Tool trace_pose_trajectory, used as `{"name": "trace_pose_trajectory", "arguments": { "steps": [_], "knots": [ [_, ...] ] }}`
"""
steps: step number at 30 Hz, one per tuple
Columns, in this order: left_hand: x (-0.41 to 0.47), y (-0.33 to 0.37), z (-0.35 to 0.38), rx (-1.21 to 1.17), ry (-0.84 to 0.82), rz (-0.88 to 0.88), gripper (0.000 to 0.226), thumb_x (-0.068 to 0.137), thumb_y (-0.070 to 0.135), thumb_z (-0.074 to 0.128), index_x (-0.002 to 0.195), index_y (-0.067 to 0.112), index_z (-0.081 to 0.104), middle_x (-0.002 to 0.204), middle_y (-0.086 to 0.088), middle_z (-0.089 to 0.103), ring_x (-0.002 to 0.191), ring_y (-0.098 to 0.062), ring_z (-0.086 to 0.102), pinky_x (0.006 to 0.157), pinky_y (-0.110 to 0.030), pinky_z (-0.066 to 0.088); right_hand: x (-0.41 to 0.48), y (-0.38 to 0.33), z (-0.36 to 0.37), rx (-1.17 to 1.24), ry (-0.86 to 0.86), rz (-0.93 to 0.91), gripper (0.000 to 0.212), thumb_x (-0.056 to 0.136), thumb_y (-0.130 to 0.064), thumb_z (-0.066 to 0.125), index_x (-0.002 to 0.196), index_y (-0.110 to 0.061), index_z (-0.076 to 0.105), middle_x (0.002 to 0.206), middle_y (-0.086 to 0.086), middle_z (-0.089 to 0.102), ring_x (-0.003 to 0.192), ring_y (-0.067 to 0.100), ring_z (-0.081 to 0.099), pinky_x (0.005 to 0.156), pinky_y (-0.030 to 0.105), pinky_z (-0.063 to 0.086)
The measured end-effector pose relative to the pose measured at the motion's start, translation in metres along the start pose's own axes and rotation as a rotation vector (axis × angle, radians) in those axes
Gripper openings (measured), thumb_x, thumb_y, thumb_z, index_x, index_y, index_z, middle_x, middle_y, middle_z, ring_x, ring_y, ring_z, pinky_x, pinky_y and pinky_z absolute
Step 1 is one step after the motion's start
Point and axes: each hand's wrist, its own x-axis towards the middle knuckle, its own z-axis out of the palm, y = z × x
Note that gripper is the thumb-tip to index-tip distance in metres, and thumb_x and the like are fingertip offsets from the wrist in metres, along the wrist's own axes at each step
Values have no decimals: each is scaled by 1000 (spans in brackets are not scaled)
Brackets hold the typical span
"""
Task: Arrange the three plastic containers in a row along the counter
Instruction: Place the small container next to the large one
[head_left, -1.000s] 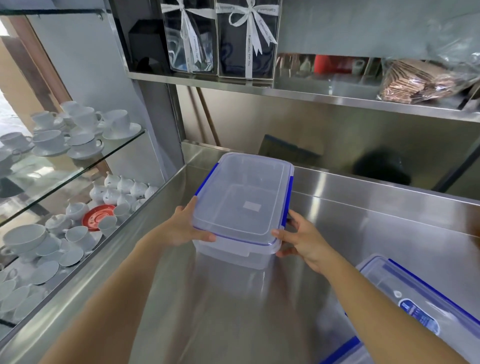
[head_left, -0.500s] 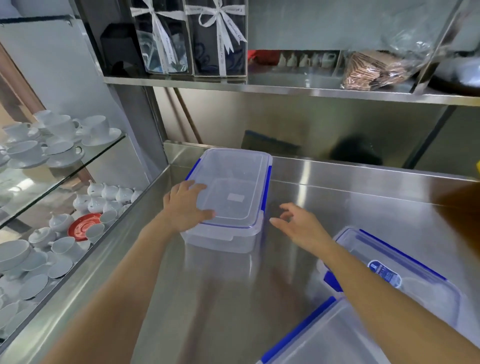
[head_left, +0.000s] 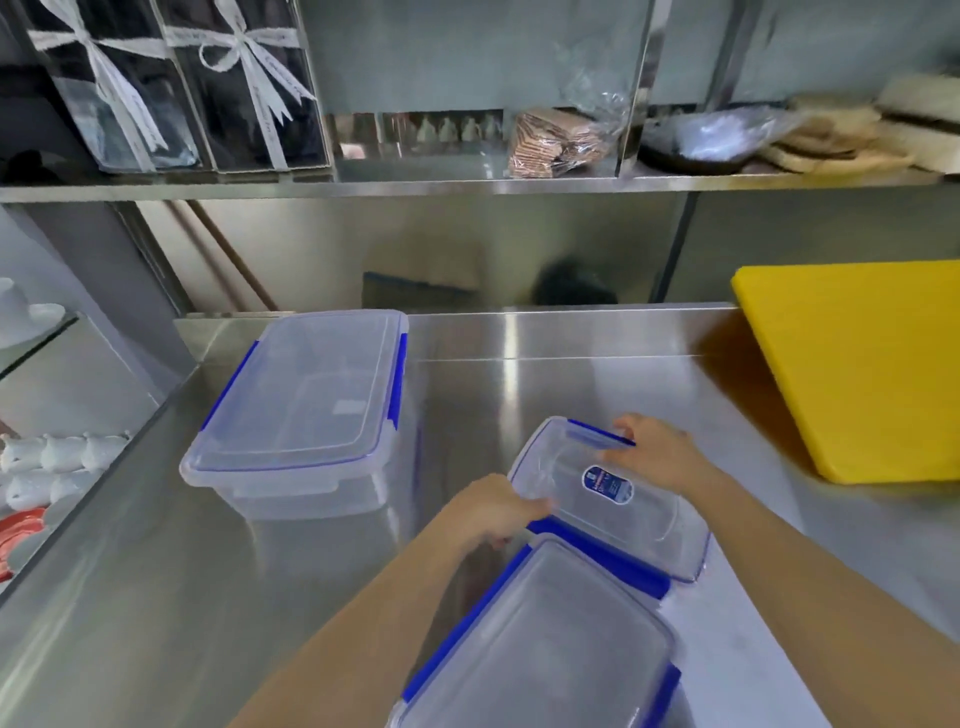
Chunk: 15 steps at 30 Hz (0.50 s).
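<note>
A: Where are the boxes?

B: One big lidded box (head_left: 301, 410) stands at the back left of the steel counter (head_left: 545, 374), well apart from the hands. A smaller box with a blue label (head_left: 618, 499) sits in the middle, and a third box (head_left: 540, 644) lies nearest the camera, just beside it.

A: And the hands?

B: The left hand (head_left: 493, 512) curls over the labelled box's near left edge; the right hand (head_left: 657, 454) grips its far edge by the blue clip. A yellow board (head_left: 852, 364) leans at the right.
</note>
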Motion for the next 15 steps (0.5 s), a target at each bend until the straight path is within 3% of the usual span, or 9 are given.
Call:
{"name": "trace_pose_trajectory", "arguments": {
  "steps": [2, 5, 8, 10, 11, 12, 14, 15],
  "knots": [
    [2, 5, 6, -82, -21, 22, 28, 85, 47, 54, 90, 20, 59, 82, -1, 64, 66, -14, 60, 64, -24, 50, 2, 17, 2, -14, -33, 57, 39, 80, -50, 58, 105, -20, 51, 103, 3, 62, 87, 21, 52, 90, 39, 32],
    [8, 12, 8, -215, -25, 70, 18, 87, 41, 56, 96, 26, 58, 93, 4, 66, 81, -11, 62, 63, -19, 47, 5, 30, 5, 53, -66, 131, 43, 80, -55, 56, 105, -22, 47, 103, 1, 57, 95, 23, 58, 96, 46, 44],
    [16, 19, 9, -491, -35, 144, 43, 82, 39, 64, 121, 27, 51, 115, 6, 64, 100, -8, 60, 78, -22, 47, 9, 29, 4, 33, -17, 181, 41, 80, -57, 53, 98, -21, 46, 103, 4, 61, 92, 25, 60, 89, 44, 50],
    [21, 23, 13, -619, -58, 216, 64, 75, 35, 74, 128, 30, 40, 121, 12, 57, 105, -2, 55, 75, -14, 48, 13, 26, 5, 9, 25, 195, 39, 82, -53, 52, 97, -18, 46, 105, 9, 62, 89, 28, 59, 84, 43, 50],
    [25, 23, 14, -625, -59, 246, 75, 71, 34, 77, 132, 30, 33, 125, 15, 52, 111, -1, 52, 75, -11, 48, 14, 24, 6, 32, 29, 185, 41, 83, -51, 53, 101, -15, 47, 105, 10, 62, 88, 29, 59, 80, 42, 51],
    [29, 23, 14, -585, -48, 262, 88, 68, 36, 80, 137, 29, 25, 133, 17, 42, 123, -6, 46, 85, -13, 47, 14, 23, 6, 128, 19, 169, 42, 83, -51, 55, 103, -15, 48, 101, 7, 62, 86, 27, 60, 72, 39, 52],
    [36, 19, 9, -428, -12, 232, 117, 62, 44, 81, 146, 25, 2, 154, 10, 7, 145, -17, 10, 113, -33, 28, 10, 19, 2, 487, -68, 111, 35, 75, -54, 65, 97, -30, 51, 89, -9, 63, 77, 15, 64, 53, 26, 54],
    [38, 16, 6, -374, -13, 203, 127, 60, 46, 82, 147, 24, -9, 157, 7, -12, 146, -18, -4, 118, -40, 18, 6, 19, -2, 620, -149, 45, 35, 68, -56, 71, 95, -43, 54, 85, -18, 66, 77, 11, 67, 49, 19, 53]
  ]
}}
